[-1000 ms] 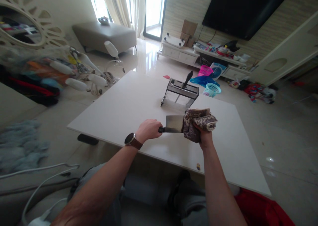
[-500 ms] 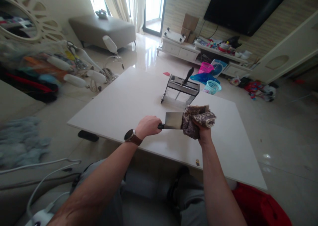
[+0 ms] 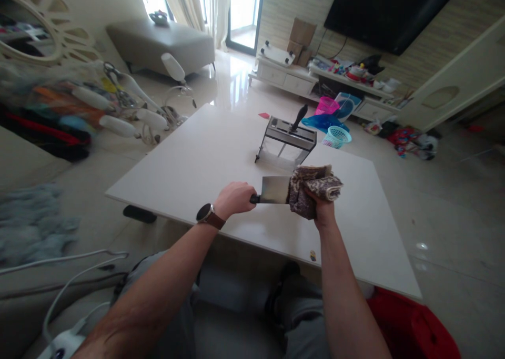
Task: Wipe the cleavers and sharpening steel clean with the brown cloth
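Observation:
My left hand [image 3: 235,199] is closed round the black handle of a broad-bladed cleaver [image 3: 275,190], held above the white table [image 3: 177,164]. The blade points right, and its far end lies against or inside a folded brown patterned cloth [image 3: 303,193]. My right hand [image 3: 324,209] grips that cloth from below and the right, with the fingers partly hidden in its folds. Beyond the blade stands a knife block [image 3: 287,141] with clear sides and one black-handled tool in its top.
A small sticker [image 3: 313,255] is at the table's near edge. Past the far edge are a teal basket [image 3: 337,137], a pink basket [image 3: 326,106] and a blue bag. A lamp with white shades [image 3: 152,119] stands left; a red object [image 3: 410,322] is lower right.

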A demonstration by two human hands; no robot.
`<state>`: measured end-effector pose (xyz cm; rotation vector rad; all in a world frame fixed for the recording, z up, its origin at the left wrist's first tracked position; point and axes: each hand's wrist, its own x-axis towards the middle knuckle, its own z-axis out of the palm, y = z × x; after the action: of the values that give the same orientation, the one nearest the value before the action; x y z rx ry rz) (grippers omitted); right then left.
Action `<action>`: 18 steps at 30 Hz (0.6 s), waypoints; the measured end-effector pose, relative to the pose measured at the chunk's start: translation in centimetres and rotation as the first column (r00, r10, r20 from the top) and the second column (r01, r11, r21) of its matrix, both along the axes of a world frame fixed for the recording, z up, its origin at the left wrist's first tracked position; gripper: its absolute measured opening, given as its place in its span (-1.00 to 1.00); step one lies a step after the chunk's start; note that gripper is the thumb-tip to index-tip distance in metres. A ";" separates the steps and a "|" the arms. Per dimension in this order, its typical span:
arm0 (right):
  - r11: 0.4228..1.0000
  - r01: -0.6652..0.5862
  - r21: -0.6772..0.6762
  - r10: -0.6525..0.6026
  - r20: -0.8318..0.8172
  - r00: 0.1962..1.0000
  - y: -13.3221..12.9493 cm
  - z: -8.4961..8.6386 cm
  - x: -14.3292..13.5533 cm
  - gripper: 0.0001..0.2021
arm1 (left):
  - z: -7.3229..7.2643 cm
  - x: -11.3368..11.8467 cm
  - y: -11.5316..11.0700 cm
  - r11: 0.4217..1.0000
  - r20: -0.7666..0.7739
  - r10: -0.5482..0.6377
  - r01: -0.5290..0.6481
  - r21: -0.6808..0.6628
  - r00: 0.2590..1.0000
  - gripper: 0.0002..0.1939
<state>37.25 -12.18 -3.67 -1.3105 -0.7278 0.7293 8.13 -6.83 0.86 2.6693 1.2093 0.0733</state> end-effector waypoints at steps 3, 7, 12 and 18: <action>0.998 0.025 -0.059 -0.028 -0.050 0.998 0.0 0.2 -0.2 -0.21 | 0.1 0.0 0.0 1.000 0.000 0.003 -0.003 0.000 1.000 -0.72; 0.998 0.032 -0.060 -0.034 -0.029 0.999 0.0 0.2 -0.2 -0.23 | 0.2 0.0 0.0 1.000 -0.002 0.004 -0.004 -0.007 1.000 -0.72; 0.997 0.044 -0.068 -0.046 -0.023 0.999 0.1 0.0 0.0 -0.25 | 0.2 0.0 0.0 1.000 -0.013 0.008 -0.008 -0.015 1.000 -0.70; 0.997 0.033 -0.075 -0.036 -0.033 0.999 0.1 0.0 -0.1 -0.27 | 0.3 0.0 0.0 1.000 -0.008 0.016 -0.016 -0.015 1.000 -0.71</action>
<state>37.15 -12.10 -3.66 -1.3721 -0.6543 0.7555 8.16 -6.86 1.18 2.6499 1.2292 0.0568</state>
